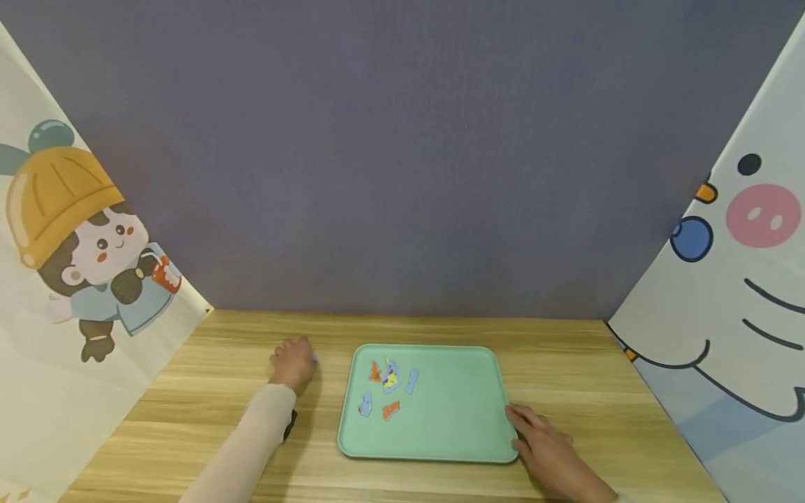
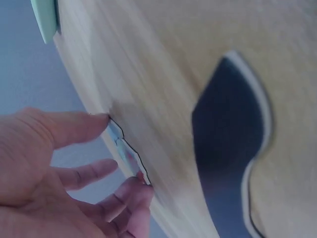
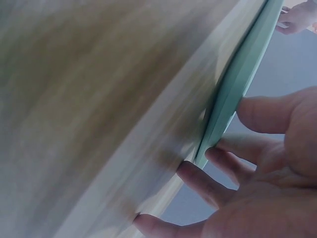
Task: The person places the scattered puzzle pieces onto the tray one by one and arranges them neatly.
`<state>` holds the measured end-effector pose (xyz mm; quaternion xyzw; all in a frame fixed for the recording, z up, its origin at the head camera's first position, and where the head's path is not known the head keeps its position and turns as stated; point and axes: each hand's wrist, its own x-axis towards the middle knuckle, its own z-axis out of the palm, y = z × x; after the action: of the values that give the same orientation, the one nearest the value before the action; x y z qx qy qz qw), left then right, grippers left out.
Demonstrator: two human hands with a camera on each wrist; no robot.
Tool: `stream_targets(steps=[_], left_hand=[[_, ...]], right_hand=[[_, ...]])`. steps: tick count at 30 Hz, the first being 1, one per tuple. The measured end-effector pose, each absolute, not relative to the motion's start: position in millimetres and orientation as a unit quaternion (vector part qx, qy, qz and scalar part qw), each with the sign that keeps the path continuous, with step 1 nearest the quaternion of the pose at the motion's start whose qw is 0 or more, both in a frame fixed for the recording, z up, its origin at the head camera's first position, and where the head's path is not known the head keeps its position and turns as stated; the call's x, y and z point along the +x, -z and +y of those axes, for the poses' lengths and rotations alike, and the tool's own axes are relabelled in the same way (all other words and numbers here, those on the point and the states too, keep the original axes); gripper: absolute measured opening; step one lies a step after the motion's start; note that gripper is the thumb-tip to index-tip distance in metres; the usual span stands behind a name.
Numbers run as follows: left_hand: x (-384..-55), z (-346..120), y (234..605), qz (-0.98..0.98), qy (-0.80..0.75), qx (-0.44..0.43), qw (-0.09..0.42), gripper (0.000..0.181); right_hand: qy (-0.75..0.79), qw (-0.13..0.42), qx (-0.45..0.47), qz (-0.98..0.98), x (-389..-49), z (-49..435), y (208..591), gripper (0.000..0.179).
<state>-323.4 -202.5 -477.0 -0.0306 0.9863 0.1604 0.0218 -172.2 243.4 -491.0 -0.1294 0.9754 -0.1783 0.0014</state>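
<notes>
Low over the tabletop, my left hand [image 1: 293,363] pinches small joined jigsaw puzzle pieces [image 2: 130,154] between thumb and fingertips. They are pale blue with some red, and a seam shows between them. In the head view the hand hides nearly all of them. A light green tray [image 1: 449,405] lies right of this hand. Several loose jigsaw pieces, including a yellow-and-blue one [image 1: 390,377] and an orange one [image 1: 391,410], lie in its left half. My right hand [image 1: 547,447] touches the tray's near right corner with spread fingers, some fingertips resting on the table.
The wooden table [image 1: 578,377] ends at a dark grey upright panel [image 1: 402,175]. Cartoon-printed sheets [image 1: 126,293] flank both sides. A dark shape with a pale edge [image 2: 228,139] stands close in the left wrist view; what it is I cannot tell.
</notes>
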Motion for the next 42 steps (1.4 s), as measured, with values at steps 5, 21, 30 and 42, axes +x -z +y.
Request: stream_targets(steps=[5,21,30,42], left_hand=[[-324.4,-205.1,475.1,0.984,-0.172,-0.025,0.029,0.049],[-328.4,-198.7,482.9,0.977,-0.211,0.008,0.009,0.020],[-331.4,-198.0,481.1,0.980,-0.197,0.020,-0.006,0.018],[-335.6,-193.2,477.9,0.975,-0.217,-0.010,0.036,0.038]], right_hand=[[0.181,0.002,-0.128,0.975,-172.0,243.3,491.0,0.048],[0.176,0.015,-0.133,0.975,-173.4,245.2,493.1,0.050],[0.172,0.012,-0.132,0.976,-176.1,245.3,492.7,0.050],[0.169,0.000,-0.133,0.977,-175.1,244.0,492.0,0.050]])
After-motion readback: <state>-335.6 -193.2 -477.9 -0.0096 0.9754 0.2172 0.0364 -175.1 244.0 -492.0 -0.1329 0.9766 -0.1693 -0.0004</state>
